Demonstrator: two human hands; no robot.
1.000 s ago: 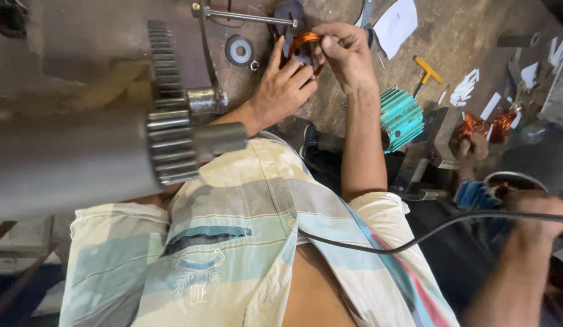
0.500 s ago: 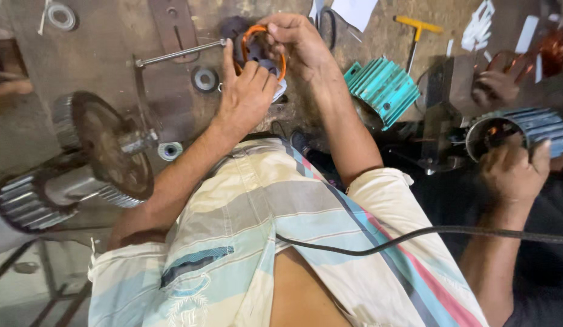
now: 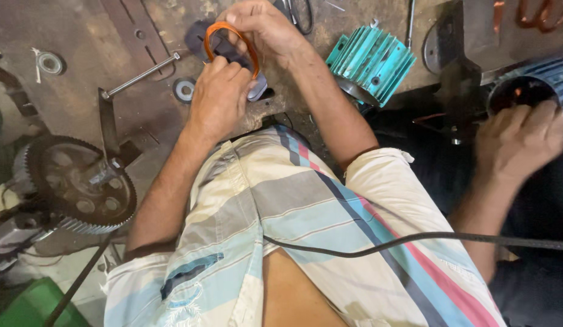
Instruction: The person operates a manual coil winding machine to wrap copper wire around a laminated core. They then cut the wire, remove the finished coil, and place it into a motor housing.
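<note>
A loop of orange copper wire (image 3: pixel 210 37) is held up between both of my hands over a dirty metal floor. My left hand (image 3: pixel 219 94) grips the loop's lower end with the fingers closed around it. My right hand (image 3: pixel 264 27) pinches the top of the loop from above. A dark flat piece (image 3: pixel 196 37) lies just under the loop. My striped shirt (image 3: pixel 293 242) fills the lower middle of the view.
A teal finned motor housing (image 3: pixel 372 60) lies right of my hands. A co-worker's hand (image 3: pixel 517 139) rests at a blue motor stator (image 3: pixel 550 75). A large gear (image 3: pixel 81 184) on a shaft sits at left, with a steel rod (image 3: pixel 142 74), two bearings (image 3: pixel 184 89) and a black cable (image 3: pixel 414 239).
The view has moved in closer and lower on the hands, which stay on the wire loop. The gear now sits at the lower left. The co-worker's hand has come up to the stator's opening.
</note>
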